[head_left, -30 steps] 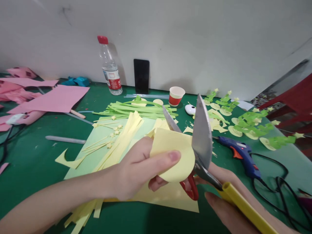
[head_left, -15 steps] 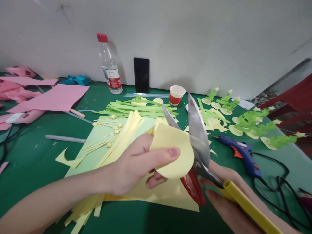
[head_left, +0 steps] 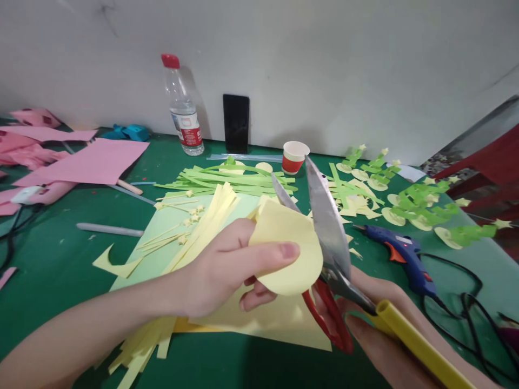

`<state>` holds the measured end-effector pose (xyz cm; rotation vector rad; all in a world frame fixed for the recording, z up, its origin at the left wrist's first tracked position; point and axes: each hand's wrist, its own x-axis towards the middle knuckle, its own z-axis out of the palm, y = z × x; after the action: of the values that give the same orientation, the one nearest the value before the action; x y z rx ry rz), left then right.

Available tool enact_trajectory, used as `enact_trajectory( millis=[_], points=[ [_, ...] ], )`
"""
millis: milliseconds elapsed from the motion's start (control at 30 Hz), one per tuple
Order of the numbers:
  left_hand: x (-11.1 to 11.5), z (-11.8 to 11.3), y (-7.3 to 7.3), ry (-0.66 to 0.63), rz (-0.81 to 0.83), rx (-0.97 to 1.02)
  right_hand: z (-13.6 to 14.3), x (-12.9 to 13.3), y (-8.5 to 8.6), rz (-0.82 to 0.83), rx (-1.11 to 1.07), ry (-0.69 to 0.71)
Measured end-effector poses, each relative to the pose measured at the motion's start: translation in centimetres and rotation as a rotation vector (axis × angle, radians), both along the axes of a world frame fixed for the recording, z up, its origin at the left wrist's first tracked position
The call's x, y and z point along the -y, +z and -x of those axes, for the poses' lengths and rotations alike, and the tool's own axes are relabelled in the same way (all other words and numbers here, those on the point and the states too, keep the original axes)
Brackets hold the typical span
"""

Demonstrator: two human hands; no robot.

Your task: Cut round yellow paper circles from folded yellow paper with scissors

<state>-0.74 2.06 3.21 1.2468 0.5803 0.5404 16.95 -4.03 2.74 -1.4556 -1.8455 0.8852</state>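
Observation:
Between the thumb and fingers of my left hand (head_left: 231, 265) is a piece of pale yellow paper (head_left: 287, 259), its right and lower edge cut into a curve. My right hand (head_left: 377, 313) grips a pair of scissors (head_left: 330, 232) with one red and one yellow handle. The blades stand apart, tips pointing up and away, right beside the paper's curved edge; part of one blade is hidden behind the paper. Below my hands lies a larger yellow sheet (head_left: 259, 324). Yellow paper strips (head_left: 206, 227) fan out under my left forearm.
Green strips (head_left: 235, 181) lie behind my hands, near a bottle (head_left: 184, 113), a phone (head_left: 236, 124) and a paper cup (head_left: 294, 159). A blue glue gun (head_left: 401, 251) with its cable is to the right, below green paper spirals (head_left: 425, 205). Pink paper (head_left: 93, 162) sits left.
The scissor blades have closed slightly toward each other, and the red handle has shifted a little right and down. My left hand holds the paper in almost the same place.

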Motion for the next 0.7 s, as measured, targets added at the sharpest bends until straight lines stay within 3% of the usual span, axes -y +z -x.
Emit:
enact_trajectory(
  millis=[267, 500, 700],
  points=[
    [-0.3, 0.2, 0.5, -0.048, -0.088, -0.062, -0.1, 0.3, -0.3, -0.129, 0.044, 0.047],
    [-0.6, 0.5, 1.0, -0.099, -0.117, -0.117, -0.6, -0.3, 0.7, -0.086, 0.073, 0.159],
    [-0.6, 0.6, 1.1, -0.092, -0.042, -0.091, -0.5, -0.1, 0.4, 0.000, -0.018, 0.114]
  ],
)
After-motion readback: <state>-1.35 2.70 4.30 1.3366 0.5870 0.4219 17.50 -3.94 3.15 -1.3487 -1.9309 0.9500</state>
